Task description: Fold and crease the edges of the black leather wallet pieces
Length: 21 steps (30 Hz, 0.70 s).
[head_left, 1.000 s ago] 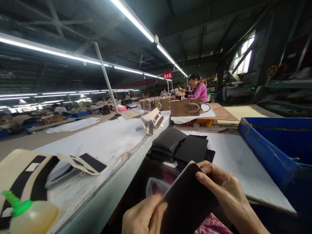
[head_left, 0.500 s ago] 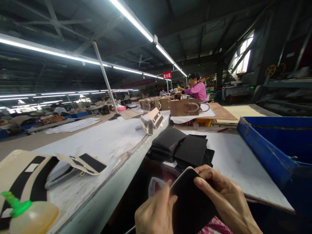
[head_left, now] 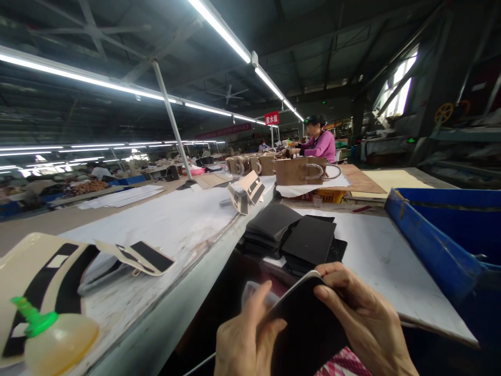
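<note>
A black flat panel [head_left: 309,326] with a pale edge and rounded corner is held upright, low in front of me. My right hand [head_left: 362,313] pinches its upper right corner between thumb and fingers. Around its left edge is my left hand [head_left: 250,334], thumb on the near face and index finger raised along the edge; its other fingers are partly hidden. Just beyond my hands lie stacks of similar black panels [head_left: 309,240]. Behind my left hand shows a translucent plastic piece [head_left: 250,292], mostly covered.
To the left, a paper-covered table [head_left: 188,219] bears beige bag pieces [head_left: 152,258] and a squeeze bottle [head_left: 62,339] with a green cap. A blue bin [head_left: 426,235] stands right. Brown bags [head_left: 299,171] stand farther back, near a person in a pink top [head_left: 323,143].
My left index finger and thumb have spread farther apart at the panel's edge. The panel's top edge looks slightly more bent. My right hand keeps its pinch; the view has shifted slightly.
</note>
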{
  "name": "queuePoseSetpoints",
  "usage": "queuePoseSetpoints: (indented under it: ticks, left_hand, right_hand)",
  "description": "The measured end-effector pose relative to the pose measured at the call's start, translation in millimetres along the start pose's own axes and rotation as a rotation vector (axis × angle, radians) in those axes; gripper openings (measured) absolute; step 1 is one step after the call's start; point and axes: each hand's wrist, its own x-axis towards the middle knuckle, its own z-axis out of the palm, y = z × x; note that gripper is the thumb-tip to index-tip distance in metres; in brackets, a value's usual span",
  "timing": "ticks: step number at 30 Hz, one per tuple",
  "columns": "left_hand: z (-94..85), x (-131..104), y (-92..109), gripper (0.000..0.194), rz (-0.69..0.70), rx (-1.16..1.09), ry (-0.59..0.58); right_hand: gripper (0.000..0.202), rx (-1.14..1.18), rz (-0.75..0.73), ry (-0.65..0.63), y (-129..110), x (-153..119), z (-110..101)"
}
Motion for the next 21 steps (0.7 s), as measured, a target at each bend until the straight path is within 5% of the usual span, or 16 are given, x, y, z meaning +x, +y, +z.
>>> queuePoseSetpoints:
  ticks: [4,8,14,21]
  left_hand:
    - [2.9,0,-3,0.032,0.123,-0.006,-0.007]
    - [3.8,3,5,0.037,0.043,-0.197,0.036]
    - [-0.6,5,10,0.019,0.033,-0.244,-0.059]
    - [11.1,11,20,0.018,0.144,0.01,0.179]
  right_hand:
    - [0.019,0.032,0.011,0.023,-2,-4,4]
    - [0.018,0.033,-0.027,0.126,-4,-6,8]
    - [0.02,0.056,-0.003,0.11,0,-5,6]
    - [0.019,0.129,-0.027,0.065,-9,-6,8]
